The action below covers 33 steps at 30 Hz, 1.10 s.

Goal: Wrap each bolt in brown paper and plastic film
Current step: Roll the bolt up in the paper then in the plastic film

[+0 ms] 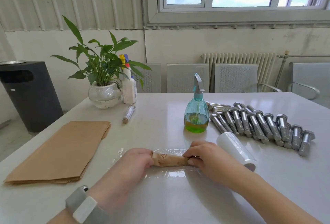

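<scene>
Head view: a glossy white table point(160, 206) is seen from above, smooth enough that the window light is mirrored on it. Largest on it is a flat stack of matte brown paper point(59, 152) at the left, edges a bit uneven. On the right, a pile of grey steel bolts point(259, 125) with hex heads and threaded ends is laid out in rough rows. Just left of them a teal ribbed spray bottle point(196, 115) is stood, greenish liquid in the bottom. A white roll of plastic film point(235, 148) is lying near the right hand.

Front and centre, a crinkled paper-wrapped bolt point(169, 160) is lying on a clear, shiny sheet of film point(166, 173) spread on the table. Its left end is gripped by the left hand point(135, 161), fingers curled round it; its right end is pinched by the right hand point(207, 157). A grey and white wristband point(84, 207) is worn on the left wrist.

Further back, one finished wrapped bolt point(129, 113) is lying near a potted plant point(104, 81) in a round glass bowl and a white bottle point(129, 88), label too blurry to be read.
</scene>
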Available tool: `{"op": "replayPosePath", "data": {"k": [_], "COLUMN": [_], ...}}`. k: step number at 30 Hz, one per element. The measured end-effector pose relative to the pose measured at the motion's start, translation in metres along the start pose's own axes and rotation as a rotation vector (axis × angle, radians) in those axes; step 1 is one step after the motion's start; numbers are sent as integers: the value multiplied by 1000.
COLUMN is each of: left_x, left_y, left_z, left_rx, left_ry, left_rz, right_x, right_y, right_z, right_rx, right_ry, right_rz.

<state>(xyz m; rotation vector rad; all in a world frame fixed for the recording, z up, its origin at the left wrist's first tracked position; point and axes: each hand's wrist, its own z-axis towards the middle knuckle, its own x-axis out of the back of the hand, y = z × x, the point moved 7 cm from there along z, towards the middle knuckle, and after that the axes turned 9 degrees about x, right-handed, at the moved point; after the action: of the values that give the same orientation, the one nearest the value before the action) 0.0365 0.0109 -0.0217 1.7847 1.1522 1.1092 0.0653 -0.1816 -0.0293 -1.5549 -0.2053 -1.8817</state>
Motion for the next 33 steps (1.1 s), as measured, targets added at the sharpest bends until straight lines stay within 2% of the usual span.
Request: {"op": "replayPosePath", "data": {"k": [6, 10, 13, 16, 18, 20, 22, 25, 28, 30, 31, 33], "left_x": [-20, -29, -38, -48, -53, -48, -25, 6, 27, 47, 63, 97], "left_y": [-5, -4, -2, 11, 16, 18, 19, 10, -3, -11, -13, -17], "left_z": [-4, -1, 1, -7, -7, -5, -1, 6, 13, 18, 21, 28], "left_rx": [-238, -420, -396, -557, -531, -418, -338, -163, -29, -14, -29, -53], "left_ry": [321, 548, 570, 645, 567, 464, 408, 193, 96, 143, 231, 463], "left_rz": [273, 841, 1168, 1326, 1370, 1290, 938, 337, -59, -149, -115, 122], "right_x": [-1, -1, -2, -3, -3, -3, -3, -4, -4, -3, -3, -3], "right_y": [0, 2, 2, 1, 1, 0, -1, -4, -7, -8, -8, -8], "right_z": [0, 0, 0, 0, -1, -3, -5, -7, -8, -9, -9, -8], "right_rx": [9, 3, 8, 6, -1, -2, 4, 15, 30, 30, 30, 30], "right_ry": [1, 3, 1, -3, -10, -9, 2, 28, 48, 54, 56, 60], "right_rz": [-3, -5, -9, -21, -32, -41, -55, -84, -91, -100, -98, -93]}}
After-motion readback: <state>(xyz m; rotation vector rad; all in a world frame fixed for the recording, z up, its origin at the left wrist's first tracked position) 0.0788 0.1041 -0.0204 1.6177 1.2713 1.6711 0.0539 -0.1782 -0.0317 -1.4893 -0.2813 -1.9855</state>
